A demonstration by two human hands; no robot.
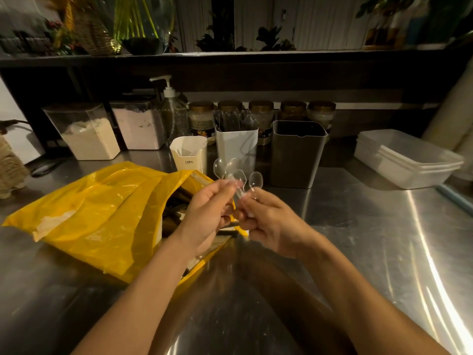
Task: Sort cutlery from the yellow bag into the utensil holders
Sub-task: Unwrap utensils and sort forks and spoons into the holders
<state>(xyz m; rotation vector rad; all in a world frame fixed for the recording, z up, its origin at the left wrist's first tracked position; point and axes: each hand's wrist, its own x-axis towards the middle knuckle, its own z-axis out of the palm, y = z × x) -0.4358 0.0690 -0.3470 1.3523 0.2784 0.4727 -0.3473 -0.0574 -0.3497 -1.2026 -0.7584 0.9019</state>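
Observation:
The yellow bag [102,213] lies open on the steel counter at the left, with dark cutlery showing in its mouth. Just right of that mouth, my left hand [210,208] grips a fan of clear plastic spoons [231,169] by their handles. My right hand [266,219] pinches one more clear spoon [255,180] beside them, its fingertips almost touching the left hand's. Behind the hands stand three holders: a small cream one [188,156], a white one [236,147] holding dark utensils, and a grey one [297,155] whose inside looks dark.
Two clear canisters of powder [89,134] and a pump bottle [174,116] line the back left. Several gold-lidded jars [202,119] stand behind the holders. Stacked white trays [407,160] sit at the right. A dark shelf overhangs the back of the counter [358,226].

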